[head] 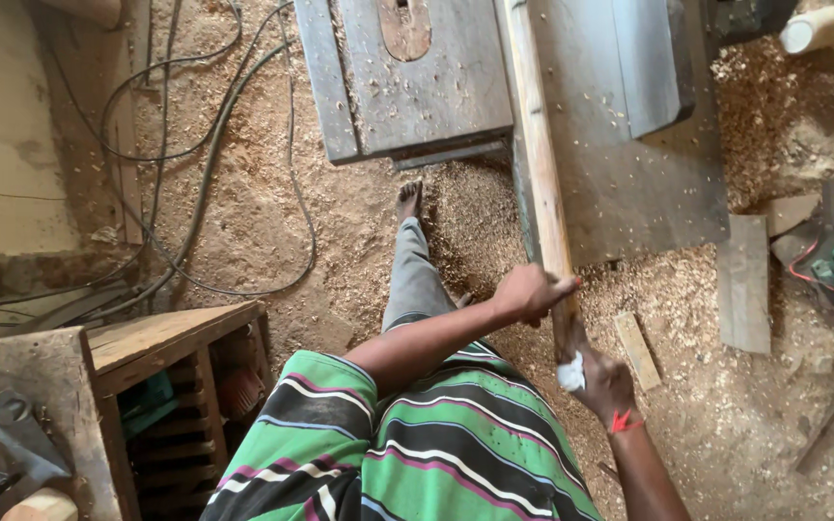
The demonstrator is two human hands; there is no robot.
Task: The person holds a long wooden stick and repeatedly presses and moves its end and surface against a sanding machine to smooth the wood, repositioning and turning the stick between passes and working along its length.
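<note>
A long, pale, rounded wooden pole (540, 145) is stretching away over the grey saw table (629, 183) and the sawdust-strewn floor (243, 212). The left hand (531, 290) is gripping its near part, while the right hand (602, 381) is clasping the pole's near end, pinching a small white wad (571, 372).

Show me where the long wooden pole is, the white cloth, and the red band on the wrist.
Wooden pole (540, 145), head view, on its pale upper shaft over the saw table.
White cloth (571, 372), head view, on the wad pressed by the right hand against the pole's lower end.
Red band (622, 422), head view, on the knot at the right wrist.
</note>
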